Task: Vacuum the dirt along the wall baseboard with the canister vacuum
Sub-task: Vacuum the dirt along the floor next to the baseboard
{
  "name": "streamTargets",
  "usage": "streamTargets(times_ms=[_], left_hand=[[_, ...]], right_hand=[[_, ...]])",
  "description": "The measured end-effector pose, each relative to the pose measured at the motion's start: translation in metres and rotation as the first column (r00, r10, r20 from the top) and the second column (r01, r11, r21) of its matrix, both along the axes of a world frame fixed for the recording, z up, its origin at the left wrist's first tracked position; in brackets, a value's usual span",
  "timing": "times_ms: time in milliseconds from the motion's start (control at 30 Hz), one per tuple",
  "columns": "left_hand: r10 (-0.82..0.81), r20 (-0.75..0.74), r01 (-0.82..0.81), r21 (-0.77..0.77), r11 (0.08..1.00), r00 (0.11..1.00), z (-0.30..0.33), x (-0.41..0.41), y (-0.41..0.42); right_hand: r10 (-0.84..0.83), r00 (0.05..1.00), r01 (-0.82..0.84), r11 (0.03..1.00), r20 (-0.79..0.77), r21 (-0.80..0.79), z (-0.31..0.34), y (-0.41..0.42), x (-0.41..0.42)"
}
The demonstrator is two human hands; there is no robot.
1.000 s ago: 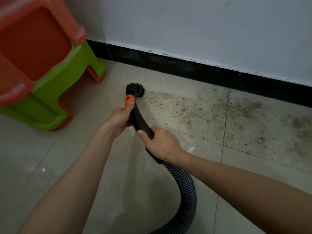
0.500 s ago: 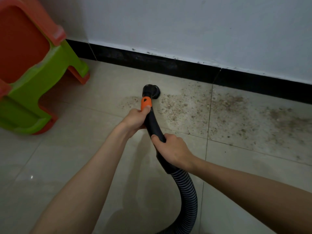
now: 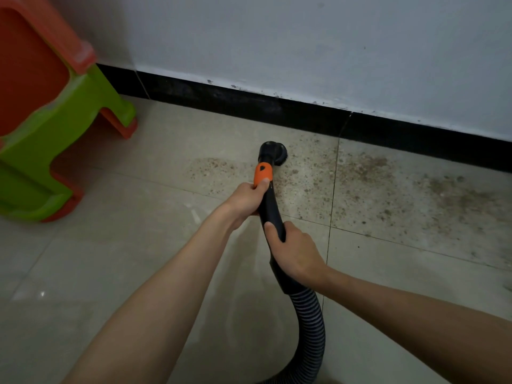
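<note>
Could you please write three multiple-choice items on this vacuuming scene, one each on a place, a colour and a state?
1. Where is the round brush head?
A. on the floor short of the baseboard
B. on the wall
C. under the stool

2. What colour is the collar on the wand?
A. blue
B. orange
C. white

3. How do the hands hold the wand?
A. only the left grips
B. only the right grips
C. both grip

Answers: 1 A, it sits amid the dirt on the tile. 2 B, bright orange above the left hand. 3 C, the right hand grips nearer the hose.
</note>
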State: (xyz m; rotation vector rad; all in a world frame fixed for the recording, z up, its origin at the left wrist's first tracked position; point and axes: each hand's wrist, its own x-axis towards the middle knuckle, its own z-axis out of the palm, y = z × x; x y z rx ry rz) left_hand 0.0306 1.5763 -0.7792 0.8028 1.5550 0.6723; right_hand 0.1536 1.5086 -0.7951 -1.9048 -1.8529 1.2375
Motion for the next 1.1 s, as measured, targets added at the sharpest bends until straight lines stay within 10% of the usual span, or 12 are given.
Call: streamTargets(times_ms=[700,1100], left_hand=[[0.541,0.128,-0.535,-0.077,0.841,0.831,0.008,-0.128,-0.042],[0.473,0.105,-0.467,-0.072,0.881,0.875,0.006,-0.113,-0.033]], right_hand=[[0.441,0.896,-0.441,0.897,-0.061,0.004,0.026,0.011,-0.102],[0.370,0.928,-0.371,0.928,-0.031,-0.035,0.022,0.014,-0.092]])
